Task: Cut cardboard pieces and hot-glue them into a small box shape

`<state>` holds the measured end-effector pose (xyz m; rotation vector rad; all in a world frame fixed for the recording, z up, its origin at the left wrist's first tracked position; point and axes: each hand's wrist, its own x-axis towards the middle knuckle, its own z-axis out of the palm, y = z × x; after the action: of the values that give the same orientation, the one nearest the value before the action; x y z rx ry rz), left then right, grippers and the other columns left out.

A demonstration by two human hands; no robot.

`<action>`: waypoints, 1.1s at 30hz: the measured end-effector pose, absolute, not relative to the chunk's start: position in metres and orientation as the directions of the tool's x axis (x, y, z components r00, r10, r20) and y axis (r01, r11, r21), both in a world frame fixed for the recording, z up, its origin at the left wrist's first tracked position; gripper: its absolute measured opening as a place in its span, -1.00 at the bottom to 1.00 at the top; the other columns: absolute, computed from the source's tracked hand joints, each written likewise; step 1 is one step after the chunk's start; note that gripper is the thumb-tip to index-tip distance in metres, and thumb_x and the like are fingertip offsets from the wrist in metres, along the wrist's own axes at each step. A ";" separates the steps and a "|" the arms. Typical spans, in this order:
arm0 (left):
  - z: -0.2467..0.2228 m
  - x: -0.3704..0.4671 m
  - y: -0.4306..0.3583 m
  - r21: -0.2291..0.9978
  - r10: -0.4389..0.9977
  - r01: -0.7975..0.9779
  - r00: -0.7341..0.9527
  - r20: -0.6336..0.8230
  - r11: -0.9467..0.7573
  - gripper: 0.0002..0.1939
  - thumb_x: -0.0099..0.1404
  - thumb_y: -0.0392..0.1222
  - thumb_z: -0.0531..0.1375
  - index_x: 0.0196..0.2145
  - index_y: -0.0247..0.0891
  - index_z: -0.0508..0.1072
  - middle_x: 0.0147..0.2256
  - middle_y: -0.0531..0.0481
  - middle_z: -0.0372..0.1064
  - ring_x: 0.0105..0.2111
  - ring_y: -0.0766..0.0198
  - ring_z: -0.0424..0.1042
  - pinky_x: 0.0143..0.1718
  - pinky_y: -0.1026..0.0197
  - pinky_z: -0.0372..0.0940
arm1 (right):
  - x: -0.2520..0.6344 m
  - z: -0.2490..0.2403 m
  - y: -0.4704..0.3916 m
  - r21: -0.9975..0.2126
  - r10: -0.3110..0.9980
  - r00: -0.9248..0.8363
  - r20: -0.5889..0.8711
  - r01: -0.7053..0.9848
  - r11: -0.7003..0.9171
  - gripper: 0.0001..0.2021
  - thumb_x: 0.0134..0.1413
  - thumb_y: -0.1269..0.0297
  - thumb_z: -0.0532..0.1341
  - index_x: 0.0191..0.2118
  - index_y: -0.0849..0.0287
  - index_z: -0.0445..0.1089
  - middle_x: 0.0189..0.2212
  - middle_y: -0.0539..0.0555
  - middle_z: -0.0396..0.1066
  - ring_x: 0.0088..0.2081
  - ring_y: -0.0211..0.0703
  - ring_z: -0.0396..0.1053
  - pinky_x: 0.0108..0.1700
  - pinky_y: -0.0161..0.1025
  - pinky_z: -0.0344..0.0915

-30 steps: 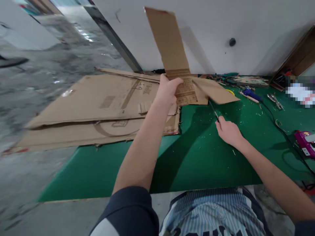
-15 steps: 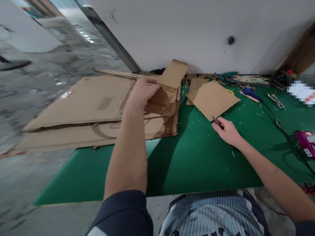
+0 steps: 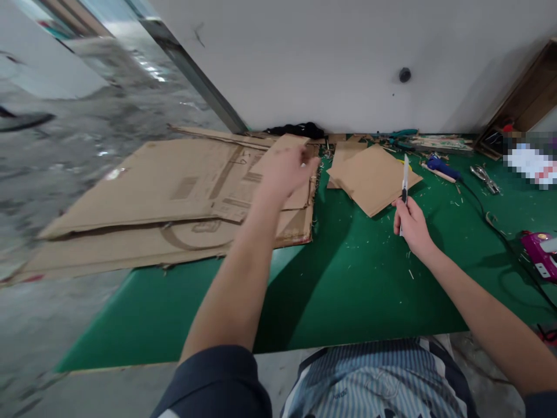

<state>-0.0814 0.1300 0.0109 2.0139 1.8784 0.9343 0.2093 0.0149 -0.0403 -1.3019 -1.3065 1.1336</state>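
My left hand (image 3: 289, 174) is over the right end of a stack of flattened cardboard boxes (image 3: 183, 174), a little blurred, its fingers loosely bent and apart with nothing visible between them. A smaller cardboard piece (image 3: 285, 141) lies on the stack, partly hidden behind this hand. On the right, my right hand (image 3: 412, 223) is closed around a utility knife (image 3: 405, 188) with its blade pointing up and away from me. Just left of the knife, a square cardboard sheet (image 3: 372, 180) lies on the green table, overlapping another cardboard piece (image 3: 346, 154).
Along the wall are teal-handled pliers (image 3: 404, 133), thin wooden sticks (image 3: 441, 143) and scraps. Right of the cardboard lie a blue glue gun (image 3: 444, 167) with its cord, a metal clamp-like tool (image 3: 485, 177) and a magenta power strip (image 3: 539, 252). The green table's (image 3: 339, 302) front edge is near my body.
My left hand has let go of the corrugated cardboard piece and moved right; that piece now lies lower on the stack. My right hand has turned the knife upright, away from the square sheet.
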 end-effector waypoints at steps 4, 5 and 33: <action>-0.017 -0.023 0.126 0.276 0.971 0.942 0.140 0.195 -0.191 -0.19 0.19 0.30 0.18 0.22 -0.31 0.24 0.14 -0.48 0.31 0.28 -0.44 0.07 0.21 -0.41 0.00 | 0.214 -0.041 0.019 -0.987 0.995 0.094 0.032 0.159 0.017 -0.72 0.31 -0.01 -0.06 -0.14 0.08 0.19 -0.57 -0.15 0.16 -0.55 -0.31 0.27 -0.48 -0.35 0.20; -0.024 -0.019 0.128 0.278 0.974 0.941 0.153 0.165 -0.194 -0.09 0.14 0.33 0.20 0.25 -0.34 0.19 0.17 -0.51 0.26 0.30 -0.46 0.03 0.23 -0.41 -0.04 | 0.214 -0.041 0.019 -0.987 0.994 0.100 0.035 0.157 0.019 -0.72 0.31 -0.01 -0.06 -0.12 0.07 0.19 -0.56 -0.14 0.16 -0.53 -0.31 0.29 -0.45 -0.35 0.22; -0.025 -0.013 0.113 0.958 0.906 -0.252 0.423 -0.015 0.133 -0.41 -0.05 -0.25 0.48 -0.04 -0.20 0.44 0.00 -0.16 0.51 0.07 -0.04 0.47 0.13 -0.07 0.38 | 0.240 -0.020 0.038 -0.940 0.899 0.429 0.082 -0.267 0.213 -0.52 -0.10 0.04 0.41 -0.16 0.01 0.17 -0.35 -0.14 0.29 -0.53 -0.43 0.29 -0.69 -0.48 -0.09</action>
<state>-0.0129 0.1131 -0.0251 1.1256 0.7326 0.9591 0.2401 0.0380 -0.0204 -1.0463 -0.7482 0.9235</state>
